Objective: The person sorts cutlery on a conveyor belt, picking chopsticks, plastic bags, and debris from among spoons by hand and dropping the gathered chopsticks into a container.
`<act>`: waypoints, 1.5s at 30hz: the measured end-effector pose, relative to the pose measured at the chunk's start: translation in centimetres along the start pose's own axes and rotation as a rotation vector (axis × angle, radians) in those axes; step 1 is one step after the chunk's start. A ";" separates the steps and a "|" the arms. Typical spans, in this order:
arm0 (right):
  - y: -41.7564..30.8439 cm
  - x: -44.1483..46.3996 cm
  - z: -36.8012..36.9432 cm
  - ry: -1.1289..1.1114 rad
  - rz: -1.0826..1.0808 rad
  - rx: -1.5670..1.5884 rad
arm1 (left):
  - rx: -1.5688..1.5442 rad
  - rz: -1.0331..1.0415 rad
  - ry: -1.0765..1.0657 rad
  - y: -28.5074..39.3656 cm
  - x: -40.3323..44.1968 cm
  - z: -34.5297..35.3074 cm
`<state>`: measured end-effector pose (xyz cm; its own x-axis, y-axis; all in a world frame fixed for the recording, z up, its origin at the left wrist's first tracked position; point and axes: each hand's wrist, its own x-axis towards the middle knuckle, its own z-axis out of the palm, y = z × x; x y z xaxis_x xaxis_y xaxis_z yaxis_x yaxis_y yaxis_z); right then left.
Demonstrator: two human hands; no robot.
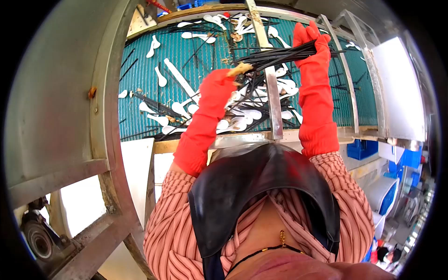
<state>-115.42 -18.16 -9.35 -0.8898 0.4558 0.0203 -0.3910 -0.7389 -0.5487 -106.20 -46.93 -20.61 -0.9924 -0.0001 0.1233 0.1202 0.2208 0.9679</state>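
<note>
My right hand (313, 46), in a long red rubber glove, is closed around a bundle of black chopsticks (275, 55) above the green ribbed belt (135, 84). The sticks lie nearly level and point left, crossing over a metal bar (272, 93). At the left ends of the sticks, my left hand (218, 88), gloved in red too, is closed with a tan scrap (240, 69) at its fingertips. White soup spoons (160, 77) and loose black chopsticks (156, 103) lie scattered on the belt, thickest in a heap between my hands.
Metal bars cross the belt, one (343, 74) to the right of my right hand. A steel frame post (105, 93) stands close on the left. Along the near side runs a metal edge (252, 137). Blue crates (362, 149) sit low on the right.
</note>
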 end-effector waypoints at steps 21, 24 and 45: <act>-10.0 -6.7 -4.4 -0.211 0.200 0.042 | 0.497 0.179 -0.548 20.0 -4.8 11.0; -16.3 -8.8 -6.5 -0.312 0.117 -0.078 | 0.373 0.309 -0.470 14.6 -6.5 17.8; -36.8 -18.7 -20.5 0.459 -0.091 -0.410 | 0.084 0.239 -1.428 20.4 -16.5 47.2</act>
<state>-79.60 10.64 -6.65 -0.6296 0.7422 -0.2296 -0.2573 -0.4781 -0.8398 -88.66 3.64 -13.30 -0.1354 0.9866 -0.0911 0.3309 0.1317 0.9344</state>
